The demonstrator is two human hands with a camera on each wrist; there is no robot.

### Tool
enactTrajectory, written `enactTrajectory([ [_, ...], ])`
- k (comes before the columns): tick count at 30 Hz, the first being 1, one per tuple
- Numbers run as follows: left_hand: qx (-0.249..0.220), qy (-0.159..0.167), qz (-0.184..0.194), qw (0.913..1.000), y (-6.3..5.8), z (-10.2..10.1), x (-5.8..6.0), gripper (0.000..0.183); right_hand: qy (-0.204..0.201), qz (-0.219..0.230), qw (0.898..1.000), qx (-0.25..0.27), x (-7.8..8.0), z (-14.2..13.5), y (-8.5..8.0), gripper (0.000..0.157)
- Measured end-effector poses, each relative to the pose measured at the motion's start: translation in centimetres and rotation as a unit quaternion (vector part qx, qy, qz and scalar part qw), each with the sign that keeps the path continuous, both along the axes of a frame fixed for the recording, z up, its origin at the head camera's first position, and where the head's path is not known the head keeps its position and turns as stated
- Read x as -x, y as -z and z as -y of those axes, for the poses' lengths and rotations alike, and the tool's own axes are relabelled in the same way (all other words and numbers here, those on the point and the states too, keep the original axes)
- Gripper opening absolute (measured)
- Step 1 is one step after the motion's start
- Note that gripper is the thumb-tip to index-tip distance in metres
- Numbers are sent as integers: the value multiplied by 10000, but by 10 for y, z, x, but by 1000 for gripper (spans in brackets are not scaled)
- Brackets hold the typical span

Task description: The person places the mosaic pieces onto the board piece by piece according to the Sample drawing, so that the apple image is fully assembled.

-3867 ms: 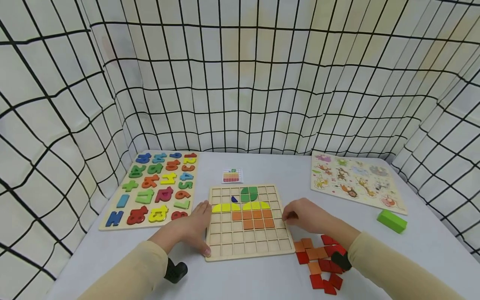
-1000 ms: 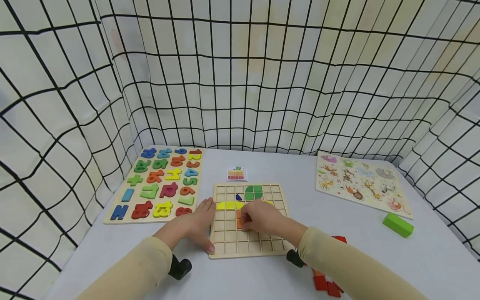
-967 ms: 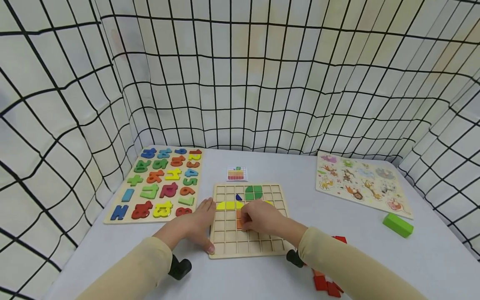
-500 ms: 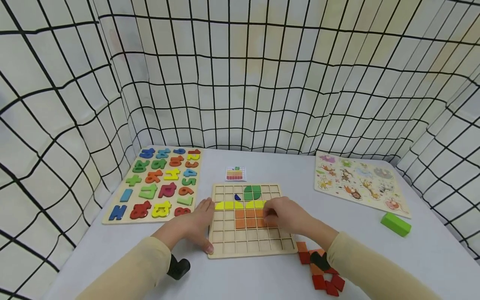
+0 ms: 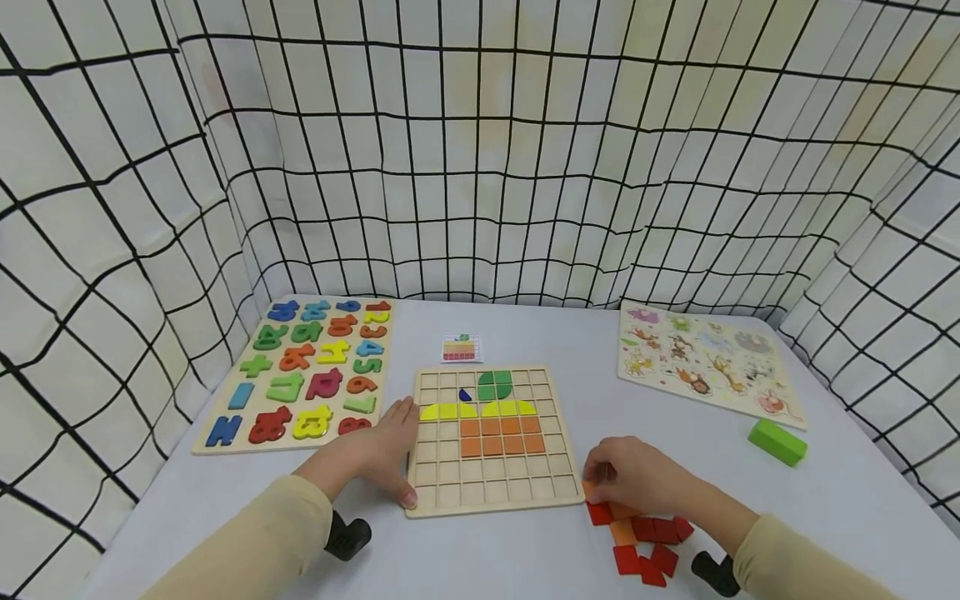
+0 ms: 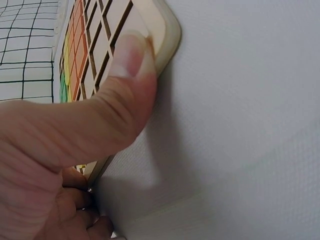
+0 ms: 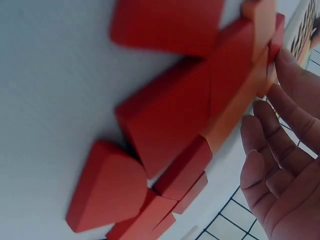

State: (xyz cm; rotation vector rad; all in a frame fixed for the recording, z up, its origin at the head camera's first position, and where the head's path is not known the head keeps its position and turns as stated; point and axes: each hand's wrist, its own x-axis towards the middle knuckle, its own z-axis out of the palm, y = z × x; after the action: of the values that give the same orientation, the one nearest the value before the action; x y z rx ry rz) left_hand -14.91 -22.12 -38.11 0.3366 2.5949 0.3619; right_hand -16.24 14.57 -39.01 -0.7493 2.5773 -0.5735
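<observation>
A wooden grid board (image 5: 442, 500) bears two rows of orange square tiles (image 5: 491, 446), yellow curved pieces (image 5: 450, 411), a green leaf shape (image 5: 495, 386) and a small dark blue piece (image 5: 465, 395). My left hand (image 5: 382, 454) lies along its left side, fingers extended at the edge, thumb (image 6: 131, 62) on the near corner. Right of the board, my right hand (image 5: 637, 479) pinches an orange tile (image 5: 588, 489) between thumb and forefinger at the left end of a loose pile. Red tiles (image 7: 165, 115) lie beneath and beside that hand.
A small picture card (image 5: 461, 348) lies behind the board. An alphabet and number puzzle (image 5: 300, 379) stands left, an animal puzzle (image 5: 708, 362) at the back right, and a green block (image 5: 777, 442) before it. Black netting (image 5: 480, 175) hangs round the table.
The lower orange row has grown by one tile since the earliest frame. My right hand has left the board and moved right and nearer to the loose tiles; the left hand stays at the board.
</observation>
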Motion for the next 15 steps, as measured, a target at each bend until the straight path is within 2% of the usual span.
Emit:
enactTrajectory([
  [5, -46, -41, -14, 10000, 1, 1, -1, 126, -130, -351, 9993, -13, -7, 4, -2, 14],
  [8, -71, -57, -18, 10000, 1, 2, -2, 126, -100, -397, 9991, -73, -8, 4, -2, 14],
  [15, -49, 15, -1, 10000, -1, 1, -1, 126, 201, 183, 9991, 319, -5, -2, -2, 16],
])
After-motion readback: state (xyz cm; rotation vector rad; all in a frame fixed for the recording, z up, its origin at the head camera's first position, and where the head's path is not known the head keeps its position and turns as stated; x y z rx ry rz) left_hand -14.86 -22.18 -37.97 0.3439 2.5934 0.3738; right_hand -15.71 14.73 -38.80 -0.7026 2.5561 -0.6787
